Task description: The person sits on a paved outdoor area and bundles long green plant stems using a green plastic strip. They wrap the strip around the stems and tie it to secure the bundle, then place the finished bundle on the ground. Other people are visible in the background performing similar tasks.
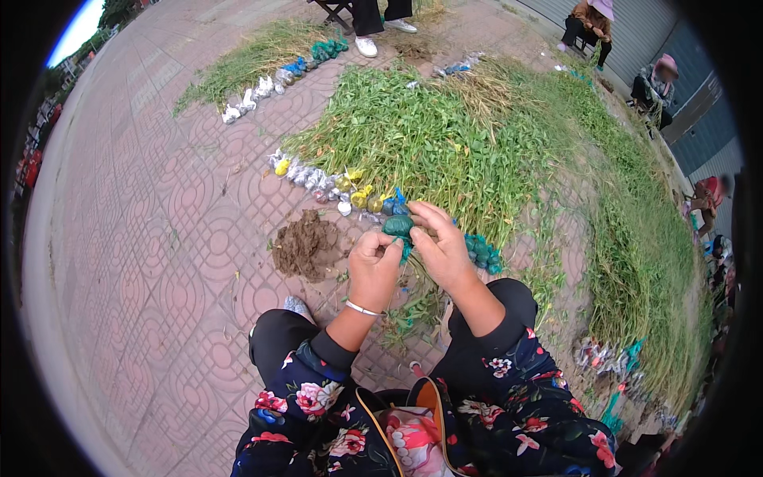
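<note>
A small, rounded green plastic bundle (pixel 396 226) with stems below it sits between my hands in front of me. My left hand (pixel 376 266), a white bangle at its wrist, pinches the lower, gathered plastic. My right hand (pixel 437 246) grips the bundle's right side. Just beyond are a heap of brown mud (pixel 302 245), a row of tied white, yellow and blue bundles (pixel 322 180) on cut green plants (pixel 413 119), and several green bundles (pixel 481 253) to the right.
Pink patterned paving (pixel 159 262) spreads left. More plants with bundles (pixel 262 95) lie farther back, and a grass strip (pixel 636 278) runs along the right. A standing or seated person's legs (pixel 369 24) are at top. Other people (pixel 588 32) sit along the shutters (pixel 683 79).
</note>
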`<move>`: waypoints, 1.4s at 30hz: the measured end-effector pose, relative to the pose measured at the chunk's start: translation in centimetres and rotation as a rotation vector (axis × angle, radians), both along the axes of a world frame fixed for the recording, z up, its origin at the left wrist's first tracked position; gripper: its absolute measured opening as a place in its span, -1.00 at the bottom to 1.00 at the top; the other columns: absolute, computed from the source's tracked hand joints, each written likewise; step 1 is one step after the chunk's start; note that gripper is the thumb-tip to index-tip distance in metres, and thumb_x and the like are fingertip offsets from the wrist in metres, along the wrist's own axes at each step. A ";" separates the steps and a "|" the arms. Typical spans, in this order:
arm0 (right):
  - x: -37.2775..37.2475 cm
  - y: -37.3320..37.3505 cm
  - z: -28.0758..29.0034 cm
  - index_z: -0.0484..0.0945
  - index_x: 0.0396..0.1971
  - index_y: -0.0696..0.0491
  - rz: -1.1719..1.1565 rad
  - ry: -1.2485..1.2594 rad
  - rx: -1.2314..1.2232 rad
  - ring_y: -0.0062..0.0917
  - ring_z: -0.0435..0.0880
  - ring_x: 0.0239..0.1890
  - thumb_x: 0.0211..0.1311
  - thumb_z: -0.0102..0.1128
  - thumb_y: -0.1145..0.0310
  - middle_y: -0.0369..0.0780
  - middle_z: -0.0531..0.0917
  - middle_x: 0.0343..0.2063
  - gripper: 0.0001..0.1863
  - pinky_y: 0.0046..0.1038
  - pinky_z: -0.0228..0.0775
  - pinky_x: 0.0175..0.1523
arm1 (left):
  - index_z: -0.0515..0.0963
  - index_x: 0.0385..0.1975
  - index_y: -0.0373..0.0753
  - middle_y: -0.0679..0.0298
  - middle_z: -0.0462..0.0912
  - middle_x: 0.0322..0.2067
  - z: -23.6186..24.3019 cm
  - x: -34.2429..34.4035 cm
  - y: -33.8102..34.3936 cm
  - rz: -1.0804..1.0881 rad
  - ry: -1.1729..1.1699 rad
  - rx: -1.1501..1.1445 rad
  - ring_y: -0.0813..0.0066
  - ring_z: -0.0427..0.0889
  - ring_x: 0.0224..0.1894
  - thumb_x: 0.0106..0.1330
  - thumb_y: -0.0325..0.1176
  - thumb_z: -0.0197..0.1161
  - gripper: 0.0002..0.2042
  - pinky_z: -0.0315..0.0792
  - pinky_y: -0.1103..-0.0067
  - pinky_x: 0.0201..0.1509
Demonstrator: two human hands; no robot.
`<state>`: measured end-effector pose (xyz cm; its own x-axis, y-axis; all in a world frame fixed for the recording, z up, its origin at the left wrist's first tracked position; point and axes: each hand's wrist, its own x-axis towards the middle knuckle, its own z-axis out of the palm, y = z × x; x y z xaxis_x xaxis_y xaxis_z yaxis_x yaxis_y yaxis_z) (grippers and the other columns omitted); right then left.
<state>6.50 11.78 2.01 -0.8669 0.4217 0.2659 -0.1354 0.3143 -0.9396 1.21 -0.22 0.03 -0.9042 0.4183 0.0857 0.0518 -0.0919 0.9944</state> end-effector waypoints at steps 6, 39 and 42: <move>0.5 -1.4 -0.6 0.40 0.01 0.09 -0.020 -0.116 0.115 -0.20 0.40 0.07 0.02 0.01 0.54 0.00 0.36 0.05 -0.55 -0.41 0.26 0.10 | 0.44 -0.57 -0.31 0.45 0.45 -0.55 -0.9 -0.3 0.6 0.046 0.064 -0.001 0.79 0.34 -0.51 0.13 -0.55 0.15 -0.92 0.26 0.77 -0.45; 1.5 3.3 -1.6 0.43 -0.35 0.08 0.131 0.109 -0.570 -0.63 0.41 -0.10 0.08 0.08 0.59 -0.21 0.34 0.02 -0.87 -0.54 0.26 0.02 | 0.47 -0.30 -0.32 0.26 0.54 -0.42 2.2 -0.2 0.9 -0.090 0.447 -0.194 0.58 0.53 -0.40 0.04 -0.62 0.14 -0.80 0.42 0.68 -0.35; 1.8 3.5 -1.5 0.43 -0.36 0.08 0.106 0.116 -0.664 -0.62 0.41 -0.09 0.06 0.07 0.59 -0.24 0.41 -0.05 -0.87 -0.53 0.24 0.03 | 0.48 -0.36 -0.32 0.22 0.51 -0.46 2.4 -0.3 0.9 -0.100 0.518 -0.238 0.48 0.53 -0.42 0.01 -0.63 0.13 -0.82 0.43 0.63 -0.36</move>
